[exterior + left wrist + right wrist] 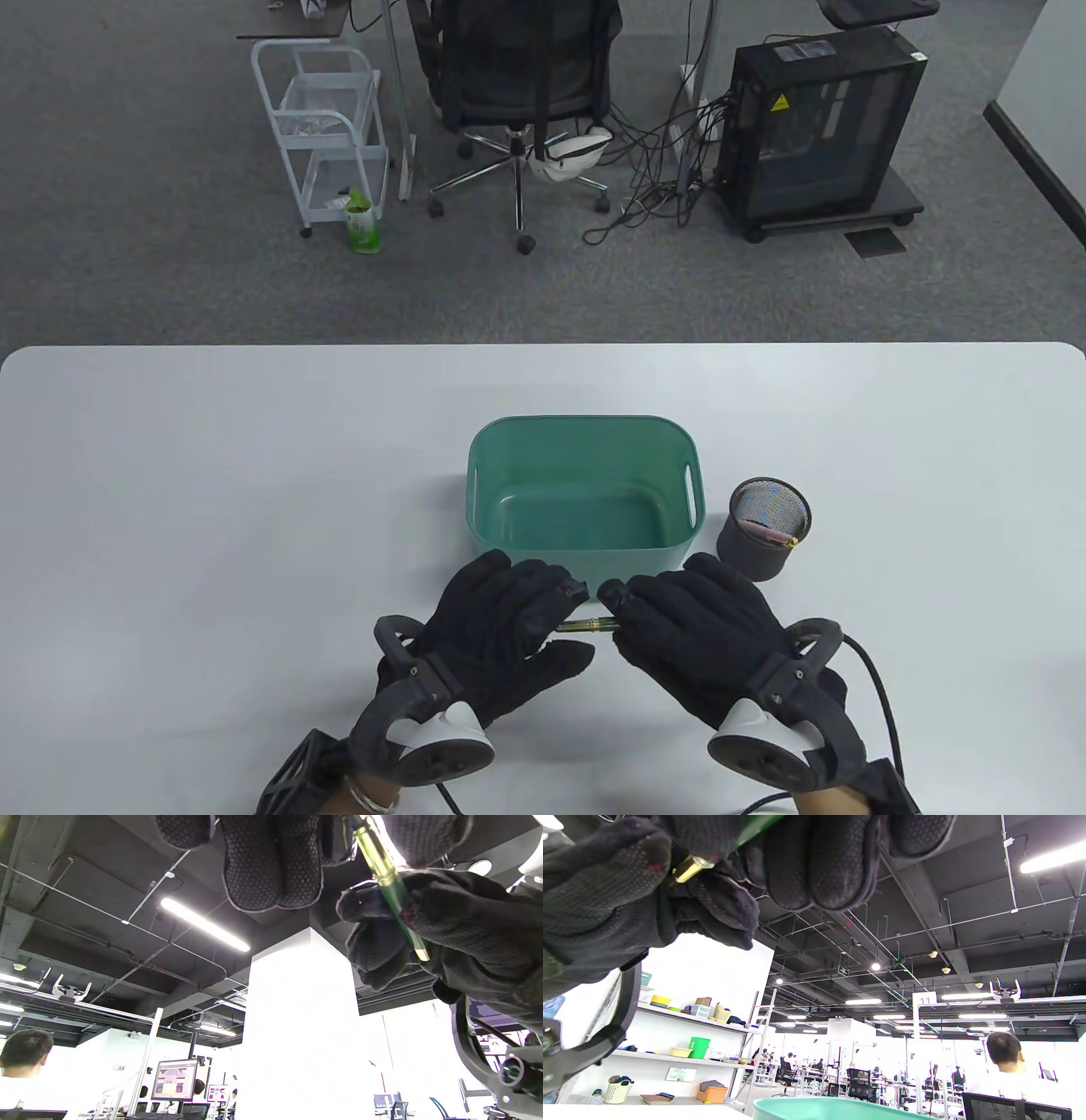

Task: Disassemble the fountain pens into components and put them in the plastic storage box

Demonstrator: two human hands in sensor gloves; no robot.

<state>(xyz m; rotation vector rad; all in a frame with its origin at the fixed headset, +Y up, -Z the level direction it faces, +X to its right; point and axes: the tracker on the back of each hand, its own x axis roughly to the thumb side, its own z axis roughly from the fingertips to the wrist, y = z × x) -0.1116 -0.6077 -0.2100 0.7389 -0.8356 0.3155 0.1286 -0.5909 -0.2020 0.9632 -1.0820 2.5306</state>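
Left hand and right hand grip one green pen (fingers curled round it) near the tabletop's front edge, before the box.

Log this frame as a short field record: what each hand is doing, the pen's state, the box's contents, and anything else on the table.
left hand: left hand grips one end of the green fountain pen with gold bands
right hand: right hand grips the other end
pen: held level above the white table, in front of the box; not visibly separated
box: teal plastic storage box, no parts visible inside
other: dark mesh pen cup right of the box, something pink inside
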